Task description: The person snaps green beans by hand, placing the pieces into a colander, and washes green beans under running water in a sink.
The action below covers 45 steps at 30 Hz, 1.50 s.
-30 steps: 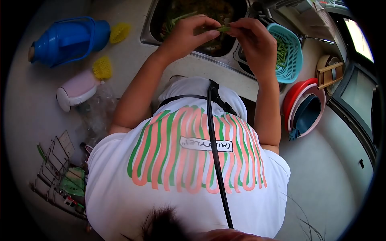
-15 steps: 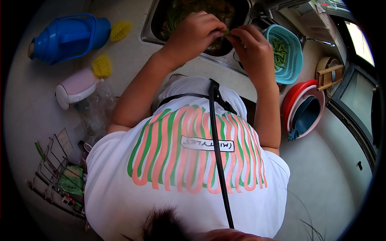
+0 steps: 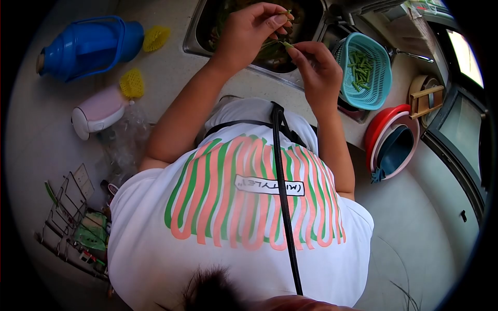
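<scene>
My left hand [image 3: 252,32] is above the sink, its thumb and fingers pinched on a small green bean piece [image 3: 288,12]. Lower and to the right, my right hand [image 3: 320,66] pinches another green bean [image 3: 287,45] between thumb and forefinger. A gap separates the two hands. Beneath them, the metal sink [image 3: 193,36] holds more long green beans and brownish matter, dim and partly covered by my left hand. To the right of my right hand stands a turquoise basket [image 3: 383,83] with several short bean pieces [image 3: 359,70] inside.
On the left lie a blue thermos [image 3: 85,47], two yellow scrubbers [image 3: 155,39] and a pink-and-white container [image 3: 98,113]. Red and pink basins [image 3: 374,129] stand below the turquoise basket. A wire rack [image 3: 59,223] is at lower left, and a dark-framed window [image 3: 459,124] at right.
My hands, which met over the sink, have come apart. The left has moved up and away; the right has moved slightly down and left. More of the turquoise basket shows.
</scene>
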### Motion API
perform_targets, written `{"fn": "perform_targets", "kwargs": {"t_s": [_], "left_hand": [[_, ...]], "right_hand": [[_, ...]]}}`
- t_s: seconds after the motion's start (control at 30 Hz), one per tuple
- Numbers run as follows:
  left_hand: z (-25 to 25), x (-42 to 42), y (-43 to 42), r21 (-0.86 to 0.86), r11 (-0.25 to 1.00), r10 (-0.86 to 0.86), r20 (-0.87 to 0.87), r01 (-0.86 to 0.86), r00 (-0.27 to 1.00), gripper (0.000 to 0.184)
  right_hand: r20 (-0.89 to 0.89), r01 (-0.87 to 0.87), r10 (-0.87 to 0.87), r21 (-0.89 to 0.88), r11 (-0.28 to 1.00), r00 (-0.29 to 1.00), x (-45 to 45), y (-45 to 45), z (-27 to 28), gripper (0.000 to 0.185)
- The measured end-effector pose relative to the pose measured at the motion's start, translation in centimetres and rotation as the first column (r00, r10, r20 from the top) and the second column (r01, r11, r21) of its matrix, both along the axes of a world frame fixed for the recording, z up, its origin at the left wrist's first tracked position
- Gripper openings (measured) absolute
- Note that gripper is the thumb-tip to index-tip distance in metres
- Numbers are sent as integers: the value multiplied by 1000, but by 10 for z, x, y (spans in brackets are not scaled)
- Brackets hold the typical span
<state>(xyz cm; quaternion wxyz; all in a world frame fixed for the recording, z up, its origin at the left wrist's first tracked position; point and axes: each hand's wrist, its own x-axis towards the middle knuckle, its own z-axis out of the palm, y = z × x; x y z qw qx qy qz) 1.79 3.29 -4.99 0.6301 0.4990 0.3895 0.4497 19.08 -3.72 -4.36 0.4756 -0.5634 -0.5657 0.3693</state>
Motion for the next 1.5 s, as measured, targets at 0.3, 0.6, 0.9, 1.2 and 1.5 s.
{"fn": "perform_targets", "kwargs": {"t_s": [0.3,0.6,0.9,1.2,1.5], "left_hand": [[19,-7,-6,-53,980,-201,-252,194,947,22],[23,-7,-11,-10,982,-181,-306,187,935,22],[25,3,-20,235,951,-52,-523,202,851,26],[6,8,-23,291,945,62,-611,151,789,24],[-1,-8,-9,-112,971,-233,-251,211,939,25]], "right_hand": [[-214,10,-15,-23,1000,977,11,1,10,13],[521,-174,-38,352,920,853,24,16,17,19],[355,-117,27,235,965,934,13,10,24,17],[-100,22,-3,192,981,995,14,2,14,15],[-106,498,-488,127,858,867,67,-10,9,25]]}}
